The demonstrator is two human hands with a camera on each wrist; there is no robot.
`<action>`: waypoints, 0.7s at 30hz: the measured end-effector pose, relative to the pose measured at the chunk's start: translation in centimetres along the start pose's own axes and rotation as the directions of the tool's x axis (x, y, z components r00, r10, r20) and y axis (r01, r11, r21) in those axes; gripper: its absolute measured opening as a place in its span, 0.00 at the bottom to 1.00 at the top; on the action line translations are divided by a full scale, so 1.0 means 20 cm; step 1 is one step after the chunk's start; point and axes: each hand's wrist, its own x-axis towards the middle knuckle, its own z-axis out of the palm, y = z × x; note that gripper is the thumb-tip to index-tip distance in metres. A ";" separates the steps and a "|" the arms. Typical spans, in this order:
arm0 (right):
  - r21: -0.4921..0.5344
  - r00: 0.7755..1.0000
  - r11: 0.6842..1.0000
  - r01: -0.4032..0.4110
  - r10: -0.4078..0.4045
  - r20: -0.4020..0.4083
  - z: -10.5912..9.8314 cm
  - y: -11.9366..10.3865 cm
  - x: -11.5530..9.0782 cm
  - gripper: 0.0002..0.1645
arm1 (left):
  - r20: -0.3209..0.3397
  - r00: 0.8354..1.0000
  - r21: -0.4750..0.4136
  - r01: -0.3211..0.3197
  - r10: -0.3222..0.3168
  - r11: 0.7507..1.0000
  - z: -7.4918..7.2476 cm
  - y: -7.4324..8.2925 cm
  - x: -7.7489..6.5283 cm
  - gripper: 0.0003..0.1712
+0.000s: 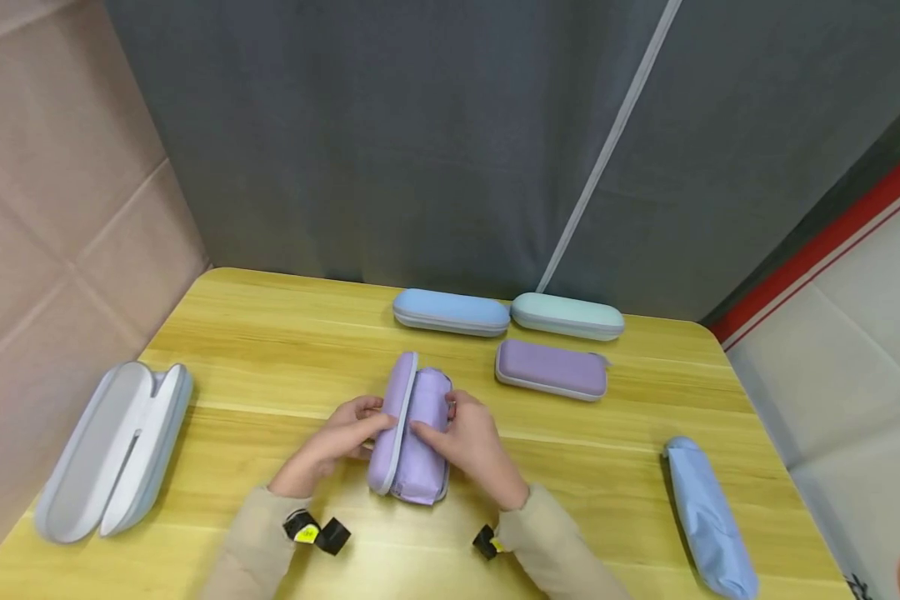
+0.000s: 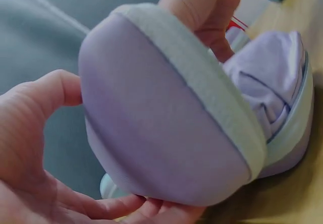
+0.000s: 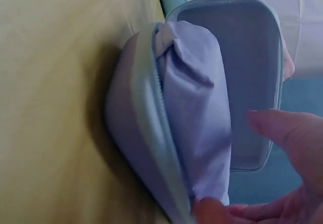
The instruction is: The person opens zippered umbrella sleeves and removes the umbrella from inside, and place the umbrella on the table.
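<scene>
A lilac hard zip case (image 1: 394,425) lies open on the table, its lid raised on the left. In its base sits a lilac folded umbrella (image 1: 423,433), its wrinkled cloth end (image 3: 197,77) plain in the right wrist view. My left hand (image 1: 352,429) holds the lid (image 2: 151,113), thumb on one side and fingers under the other. My right hand (image 1: 472,437) grips the umbrella at its upper part, thumb across the top and fingers by the right rim of the case; the exact finger contact is partly hidden.
At the far left lies an open pale blue case (image 1: 120,458). A blue case (image 1: 452,312), a mint case (image 1: 567,316) and a purple case (image 1: 551,368) lie shut at the back. A blue folded umbrella (image 1: 712,517) rests near the right edge of the wooden table (image 1: 285,333).
</scene>
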 end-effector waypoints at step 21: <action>-0.118 0.988 0.984 -0.132 0.141 0.067 0.10 -0.09 0.08 0.55 | -0.007 1.000 -0.104 -0.031 0.030 0.994 -0.01 -0.06 -0.02 0.37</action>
